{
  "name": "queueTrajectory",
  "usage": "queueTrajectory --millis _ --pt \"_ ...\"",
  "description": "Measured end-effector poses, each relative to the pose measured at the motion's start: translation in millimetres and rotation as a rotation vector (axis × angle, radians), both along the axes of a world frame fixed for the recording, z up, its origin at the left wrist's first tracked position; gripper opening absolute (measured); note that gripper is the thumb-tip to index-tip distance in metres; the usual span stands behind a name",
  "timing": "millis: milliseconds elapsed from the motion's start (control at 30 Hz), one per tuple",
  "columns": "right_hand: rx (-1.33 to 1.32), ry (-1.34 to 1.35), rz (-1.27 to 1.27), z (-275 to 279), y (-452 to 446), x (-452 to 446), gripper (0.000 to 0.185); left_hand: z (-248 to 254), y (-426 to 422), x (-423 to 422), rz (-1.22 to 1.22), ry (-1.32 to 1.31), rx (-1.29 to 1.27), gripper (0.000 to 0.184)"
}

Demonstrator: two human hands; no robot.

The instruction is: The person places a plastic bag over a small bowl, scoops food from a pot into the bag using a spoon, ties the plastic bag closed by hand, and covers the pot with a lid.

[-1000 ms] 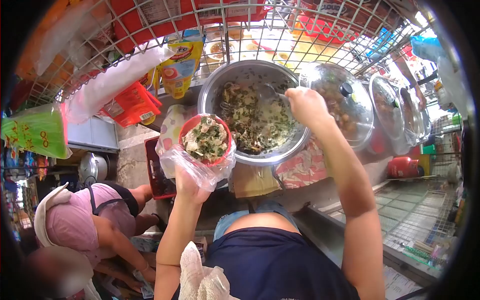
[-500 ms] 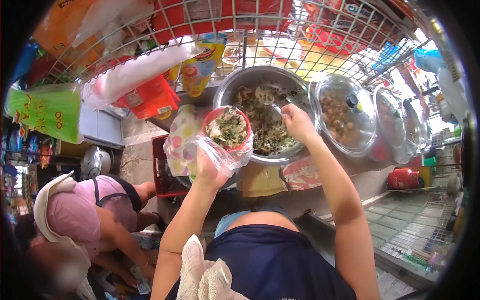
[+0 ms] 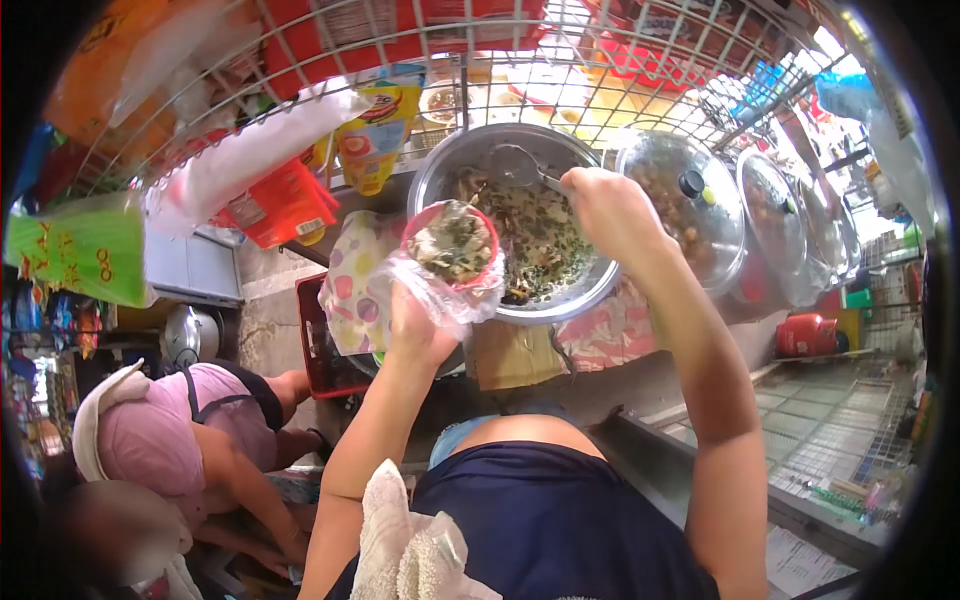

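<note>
A red bowl [image 3: 493, 262] lined with clear plastic holds pale food with green leaves. My left hand [image 3: 418, 325] is closed round its underside, at the left rim of a large metal pot [image 3: 596, 292]. Broth with leaves and pale pieces [image 3: 545, 235] lies in the pot. My right hand [image 3: 615, 212] grips the handle of a metal ladle [image 3: 515, 165], whose bowl is over the far part of the pot.
Lidded pots [image 3: 685, 215] stand in a row at the right. A wire rack [image 3: 460, 40] with packets spans the top. A red crate [image 3: 325, 345] is at the left, near a bending person [image 3: 165, 440]. A red gas cylinder [image 3: 805, 335] sits at the right.
The ladle has shifted toward the far left of the pot, with my right hand farther from my body than half a second ago. The red bowl is now nearer the pot than at first.
</note>
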State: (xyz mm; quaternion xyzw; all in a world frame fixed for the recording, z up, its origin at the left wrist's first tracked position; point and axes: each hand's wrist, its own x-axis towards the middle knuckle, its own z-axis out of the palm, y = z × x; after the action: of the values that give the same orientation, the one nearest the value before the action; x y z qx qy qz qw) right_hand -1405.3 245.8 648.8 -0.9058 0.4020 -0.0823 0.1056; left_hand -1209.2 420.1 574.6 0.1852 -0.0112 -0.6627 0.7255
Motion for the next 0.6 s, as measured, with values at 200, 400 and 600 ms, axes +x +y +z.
queueTrajectory --millis 200,400,600 --pt "0.022 -0.046 -0.072 -118 -45 1 0.02 10 16 15 0.046 -0.023 -0.025 0.062" --pt "0.407 -0.072 0.164 -96 -27 5 0.023 14 25 21 0.088 -0.065 0.0 0.06" --pt "0.53 -0.05 0.185 -96 -26 -7 0.02 17 35 23 0.077 -0.044 -0.024 0.062"
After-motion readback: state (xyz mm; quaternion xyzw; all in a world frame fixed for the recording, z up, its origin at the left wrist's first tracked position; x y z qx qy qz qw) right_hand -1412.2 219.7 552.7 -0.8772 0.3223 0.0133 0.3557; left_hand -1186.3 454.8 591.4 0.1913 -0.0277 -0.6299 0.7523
